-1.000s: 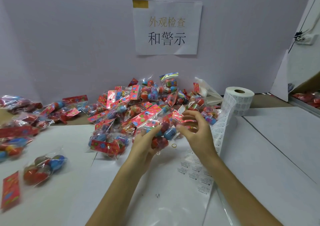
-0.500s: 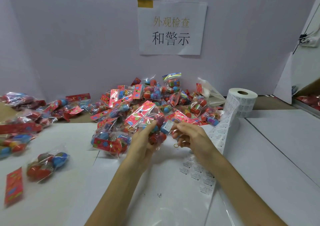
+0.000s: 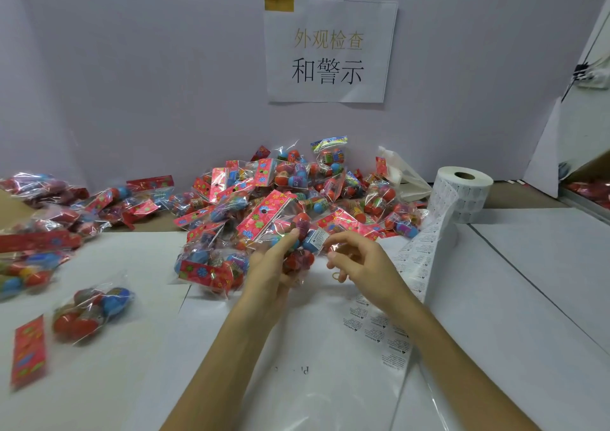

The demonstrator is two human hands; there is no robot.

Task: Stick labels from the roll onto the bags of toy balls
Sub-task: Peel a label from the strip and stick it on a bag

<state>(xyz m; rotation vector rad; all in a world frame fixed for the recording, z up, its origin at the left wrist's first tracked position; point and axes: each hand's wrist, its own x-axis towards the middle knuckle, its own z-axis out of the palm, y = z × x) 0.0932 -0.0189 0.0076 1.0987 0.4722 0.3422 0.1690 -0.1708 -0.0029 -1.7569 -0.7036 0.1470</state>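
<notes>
My left hand [image 3: 272, 267] grips a clear bag of toy balls [image 3: 298, 260] with a red flowered header card, held just above the table in front of the pile. A small white label [image 3: 316, 239] sits on the bag's right side. My right hand [image 3: 359, 262] hovers just right of it, fingers loosely curled, index tip close to the label's edge and holding nothing. The label roll [image 3: 463, 193] stands at the back right. Its strip of labels [image 3: 417, 259] trails down towards me under my right forearm.
A big pile of bagged balls [image 3: 297, 186] lies against the back wall. More bags [image 3: 92, 311] are spread on the white table [image 3: 528, 298] at left. A small rubber band [image 3: 336, 276] lies below my right hand. A paper sign [image 3: 330, 47] hangs on the wall.
My right hand came down from over the pile to the bag. A white label now shows on the bag's right side. My left hand kept its grip on the bag.
</notes>
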